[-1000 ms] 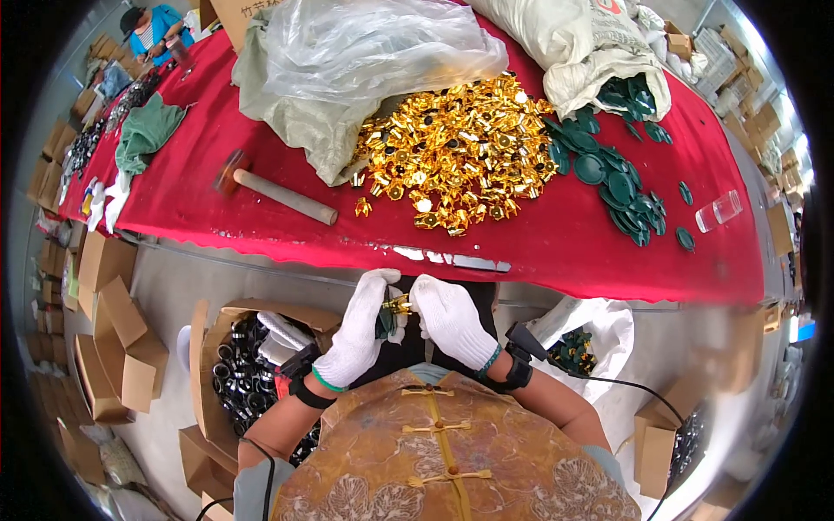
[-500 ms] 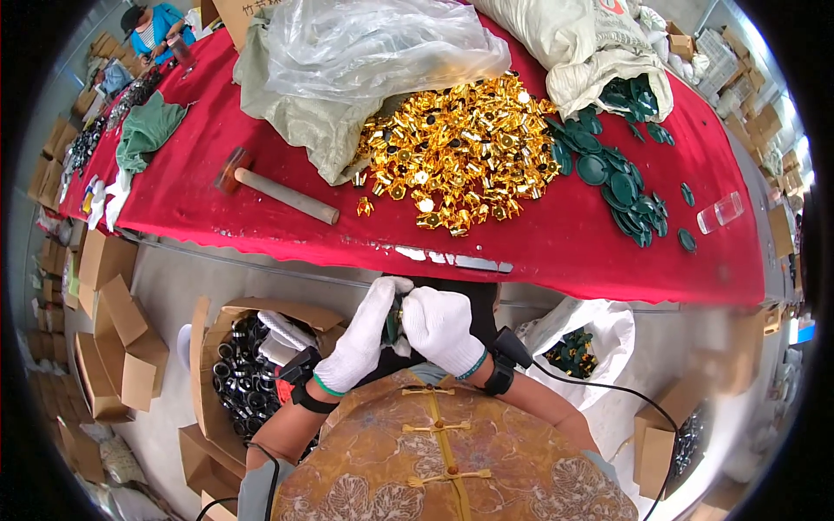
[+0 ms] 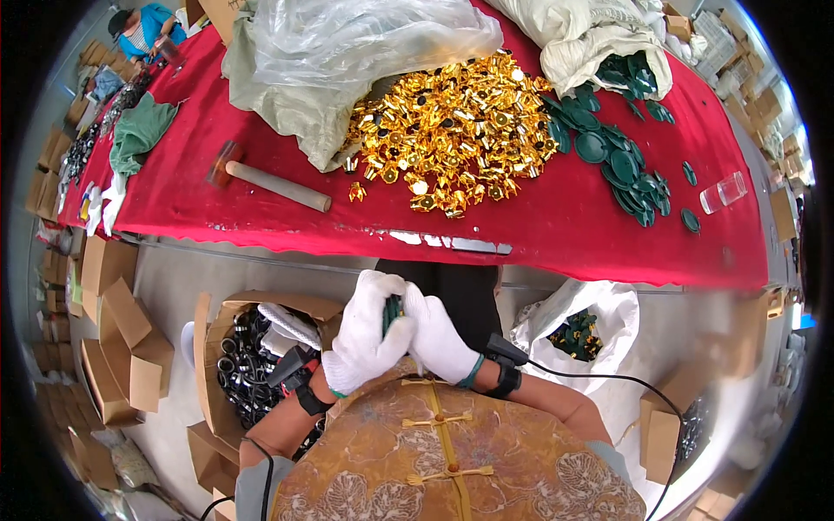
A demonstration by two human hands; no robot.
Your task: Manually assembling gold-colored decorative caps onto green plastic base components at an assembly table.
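My left hand, in a white knit glove, is closed around a dark green disc close to my body, below the table's front edge. My right hand, gloved as well, presses against the same disc from the other side, its fingers mostly hidden behind the left ones. Only a narrow strip of the disc shows between the gloves; whether a gold piece is joined to it cannot be seen. Across the table lie a heap of shiny gold flower-shaped pieces and a scatter of dark green discs.
A mallet lies on the red-covered table, and a clear glass stands out at the right. Below are a carton of black rings and a white sack holding green-and-gold pieces. Another person sits far left.
Both hands have come slightly nearer my body, and the right has turned so its fingers tuck behind the disc. The table has shifted a little upward in view.
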